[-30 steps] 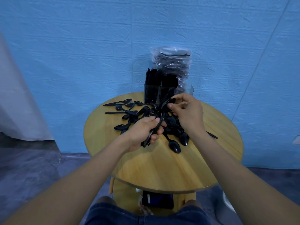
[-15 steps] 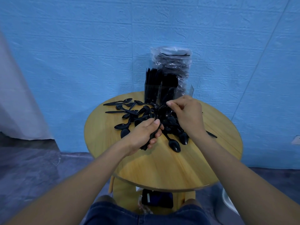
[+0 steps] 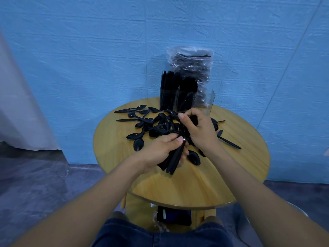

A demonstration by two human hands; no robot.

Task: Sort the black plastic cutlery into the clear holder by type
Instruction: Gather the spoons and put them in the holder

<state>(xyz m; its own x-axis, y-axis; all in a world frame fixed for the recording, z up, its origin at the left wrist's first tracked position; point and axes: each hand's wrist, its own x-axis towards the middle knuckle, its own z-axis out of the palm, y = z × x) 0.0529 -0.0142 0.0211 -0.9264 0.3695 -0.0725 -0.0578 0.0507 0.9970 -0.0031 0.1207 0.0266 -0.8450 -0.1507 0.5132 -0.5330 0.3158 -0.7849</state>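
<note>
Glossy black plastic cutlery point(image 3: 151, 125) lies on a smooth, light wooden table point(image 3: 195, 182).

Both forearms are bare, without sleeves; the left hand point(image 3: 161, 150) and right hand point(image 3: 201, 133) wear nothing; dark blue denim shorts point(image 3: 160, 232) cover the lap.

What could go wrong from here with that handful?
1. The left hand grips a loose bundle of black plastic cutlery; pieces may slip out as the right hand adds more.
2. The clear plastic holder looks packed; inserting a bundle may jam or tip it.
3. Types may get mixed inside the bundle.
</note>
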